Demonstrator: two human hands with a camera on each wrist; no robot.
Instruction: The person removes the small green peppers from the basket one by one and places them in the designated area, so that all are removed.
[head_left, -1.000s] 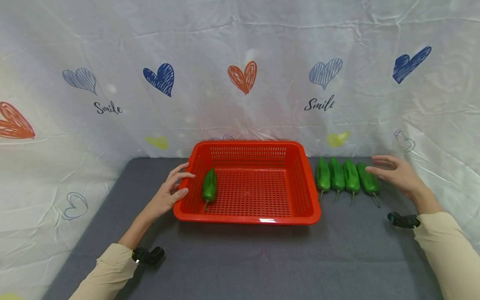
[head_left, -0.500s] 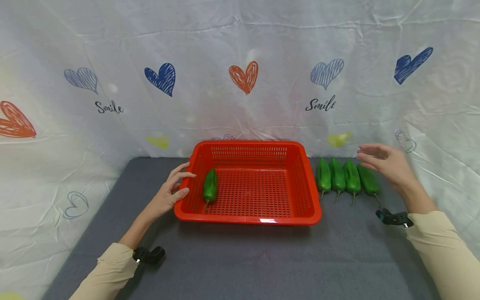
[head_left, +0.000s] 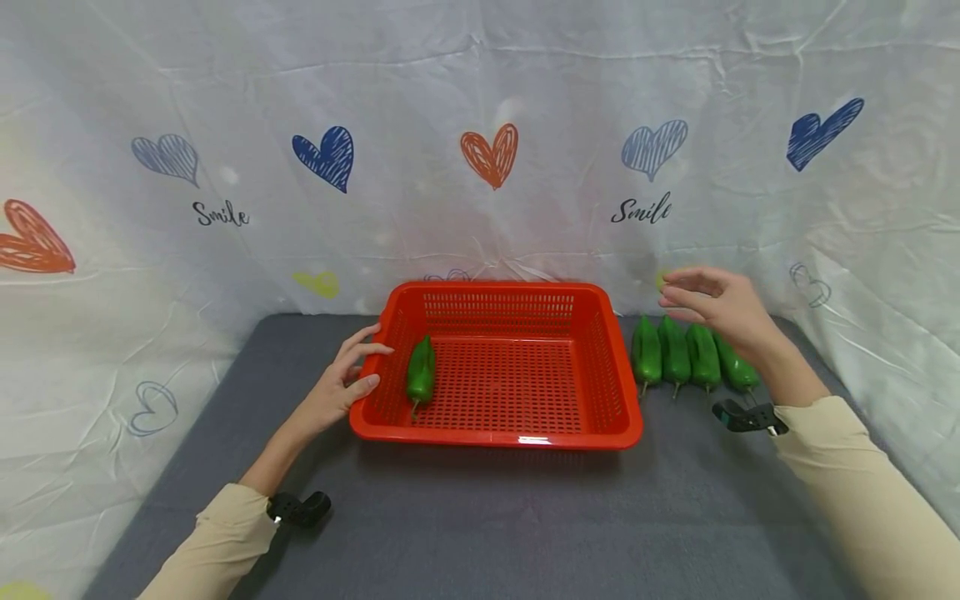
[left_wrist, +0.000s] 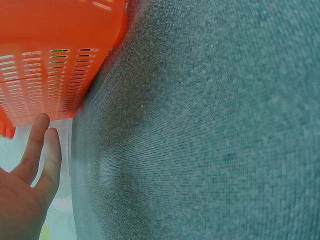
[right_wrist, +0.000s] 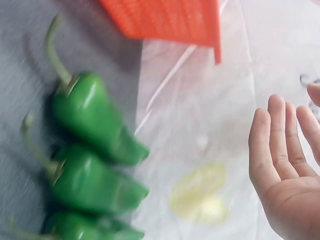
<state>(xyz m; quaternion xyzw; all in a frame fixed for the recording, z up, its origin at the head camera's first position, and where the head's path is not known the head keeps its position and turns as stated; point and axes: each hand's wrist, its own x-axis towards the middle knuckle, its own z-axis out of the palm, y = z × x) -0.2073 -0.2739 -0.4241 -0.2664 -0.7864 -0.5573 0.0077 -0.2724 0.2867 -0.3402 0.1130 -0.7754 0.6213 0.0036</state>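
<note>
The right hand (head_left: 720,307) is on the move: a second ago it hung low over the far-right pepper, and now it has lifted and slid leftward, hovering above the back ends of the four peppers (head_left: 690,357) lined up on the worktop (head_left: 525,517). Fingers are loose and spread, palm facing in, holding nothing; the wrist view confirms it, the bare palm (right_wrist: 287,170) well clear of the peppers (right_wrist: 95,155) beneath. So it has passed over the outermost one and now sits nearer the middle and inner peppers, which reads to me as lining up on a different pepper, not yet a grasp. The row itself has not budged, stems toward the person, just right of the basket (head_left: 495,437). Over on the other side, the left hand (head_left: 341,390) has not shifted: fingers relaxed, resting against the basket's left rim, steadying it. Inside, one pepper (head_left: 421,373) lies by the left wall, same spot as before. Heart-printed sheet (head_left: 480,158) behind it all.
</note>
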